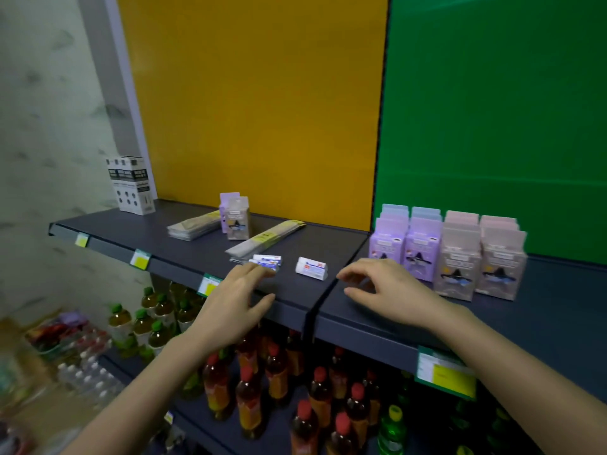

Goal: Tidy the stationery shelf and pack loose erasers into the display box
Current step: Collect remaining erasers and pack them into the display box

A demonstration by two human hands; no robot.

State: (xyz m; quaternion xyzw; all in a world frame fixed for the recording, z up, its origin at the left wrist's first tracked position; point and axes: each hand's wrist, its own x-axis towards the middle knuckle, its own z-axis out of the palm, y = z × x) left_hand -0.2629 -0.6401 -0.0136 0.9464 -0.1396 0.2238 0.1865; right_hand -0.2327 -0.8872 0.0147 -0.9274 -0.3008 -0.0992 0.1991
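Note:
Two small white erasers with blue and red labels point(267, 260) lie stacked near the front of the dark shelf point(184, 254). A third, larger white eraser point(311, 267) lies alone to their right. My left hand point(235, 298) reaches over the shelf edge with fingers apart, its fingertips touching the stacked erasers. My right hand point(386, 289) hovers open over the shelf, right of the lone eraser and not touching it. No open display box can be made out.
Flat clear packets point(266, 239) point(193, 226) lie behind the erasers. A purple carton pair point(235, 218) stands mid-shelf, rows of purple and pink cartons point(450, 254) at the right, a white box point(131, 185) at the back left. Drink bottles point(279, 382) fill the lower shelf.

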